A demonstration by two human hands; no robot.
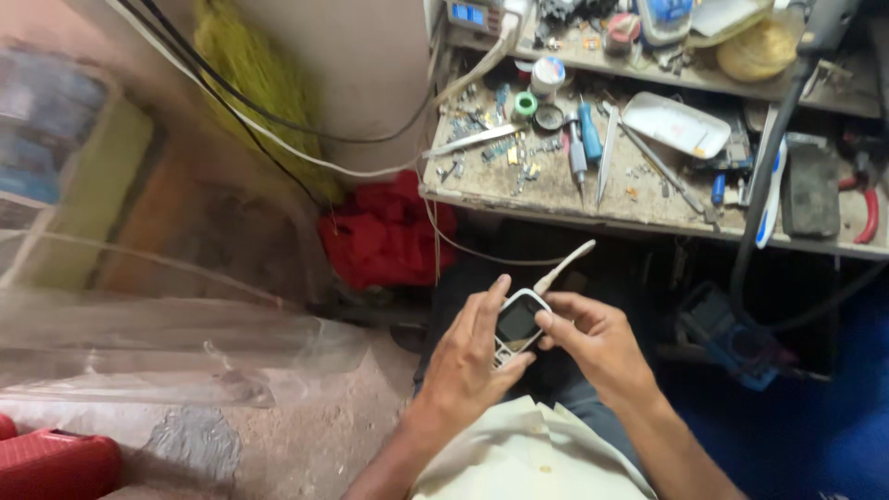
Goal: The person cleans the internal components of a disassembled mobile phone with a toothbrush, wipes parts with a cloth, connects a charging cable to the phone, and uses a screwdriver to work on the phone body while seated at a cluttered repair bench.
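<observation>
nearest: a pale cloth (528, 458) across the person's lap, both forearms reaching out over it.

left hand (468, 356): fingers curled round a small white keypad phone (515, 326), gripping it from the left and below, thumb lying along the lower edge. the phone sits tilted, its dark screen facing up, held above the lap and just in front of the workbench edge.

right hand (593, 338): fingers bent, thumb and forefinger pinched at the phone's upper right corner. a thin white tool (565, 266) sticks up and to the right from that corner; whether the right hand grips it cannot be told.

left of the hands: bare concrete floor (306, 435), a red plastic container (56, 463) at the bottom corner, clear plastic sheeting (167, 343) lying crumpled.

beyond the hands: a red cloth (389, 231) bunched under the bench, white and black cables (278, 139) running down the wall.

farthest: a cluttered workbench (556, 190) carrying a blue-handled screwdriver (589, 130), metal tweezers (607, 153), a roll of green tape (525, 104), a white tray (676, 125), a toothbrush (770, 190), red-handled pliers (869, 208) and scattered small parts. a raised shelf (704, 79) behind it holds a yellow coil (759, 51).
</observation>
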